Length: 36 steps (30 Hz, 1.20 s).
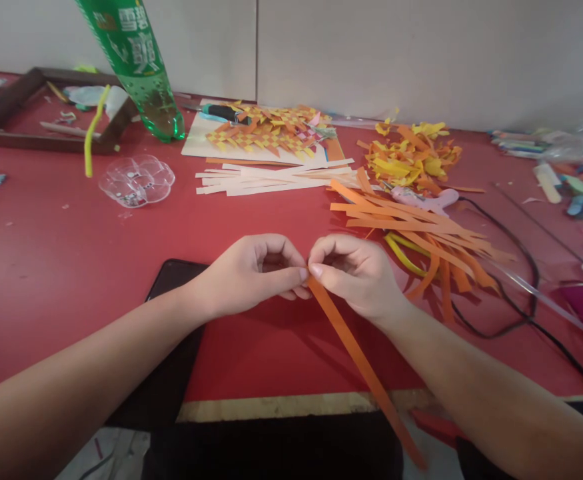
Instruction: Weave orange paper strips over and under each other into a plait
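Note:
My left hand [256, 273] and my right hand [356, 270] meet over the red table [51, 267], fingertips pinched together on the top end of a long orange paper strip [361, 363]. The strip hangs down toward me past the table's front edge. Just right of my right hand lies a loose pile of orange strips [421, 230] with a yellow one among them.
A black phone [171, 280] lies under my left wrist. Behind are cream strips [271, 179], a woven orange-yellow mat [266, 133] on a board, paper scraps [411, 157], a pink glue gun [424, 199] with black cord, a green bottle [136, 60], a clear tray [136, 180], a wooden frame [31, 140].

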Tool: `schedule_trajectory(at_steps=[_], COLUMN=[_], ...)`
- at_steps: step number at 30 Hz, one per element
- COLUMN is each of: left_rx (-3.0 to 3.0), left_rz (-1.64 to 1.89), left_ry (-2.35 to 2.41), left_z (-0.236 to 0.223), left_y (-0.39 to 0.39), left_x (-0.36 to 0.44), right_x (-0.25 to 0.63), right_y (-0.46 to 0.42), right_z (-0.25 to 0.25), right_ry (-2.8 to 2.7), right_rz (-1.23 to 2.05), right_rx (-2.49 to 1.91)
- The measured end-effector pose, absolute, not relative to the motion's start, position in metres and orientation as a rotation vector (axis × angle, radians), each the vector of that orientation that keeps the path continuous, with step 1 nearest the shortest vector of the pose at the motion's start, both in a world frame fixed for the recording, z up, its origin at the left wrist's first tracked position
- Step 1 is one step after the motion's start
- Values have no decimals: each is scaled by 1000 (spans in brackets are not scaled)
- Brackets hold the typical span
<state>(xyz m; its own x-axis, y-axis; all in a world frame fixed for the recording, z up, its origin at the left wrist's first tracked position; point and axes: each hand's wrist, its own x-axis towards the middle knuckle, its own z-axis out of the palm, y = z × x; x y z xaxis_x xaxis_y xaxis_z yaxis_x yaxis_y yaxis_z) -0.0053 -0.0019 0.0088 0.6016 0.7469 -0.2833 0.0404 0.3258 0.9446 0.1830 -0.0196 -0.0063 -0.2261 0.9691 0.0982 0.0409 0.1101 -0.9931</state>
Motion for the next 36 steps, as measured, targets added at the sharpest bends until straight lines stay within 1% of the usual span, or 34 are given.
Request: schedule_trajectory(at_steps=[7,24,36], left_rx=[1278,1252,1166], left_rz=[606,541,631], left_ry=[856,879,884], left_z=[9,12,10], left_y=[-1,-3,1], left_x=[-5,-7,-7], right_x=[183,184,182], right_y=[-19,-18,-19], right_z=[-7,-7,-6], right_ry=[-1430,-1474,-1434], right_rz=[1307,1304,1274], right_rx=[-1074,-1073,-1094])
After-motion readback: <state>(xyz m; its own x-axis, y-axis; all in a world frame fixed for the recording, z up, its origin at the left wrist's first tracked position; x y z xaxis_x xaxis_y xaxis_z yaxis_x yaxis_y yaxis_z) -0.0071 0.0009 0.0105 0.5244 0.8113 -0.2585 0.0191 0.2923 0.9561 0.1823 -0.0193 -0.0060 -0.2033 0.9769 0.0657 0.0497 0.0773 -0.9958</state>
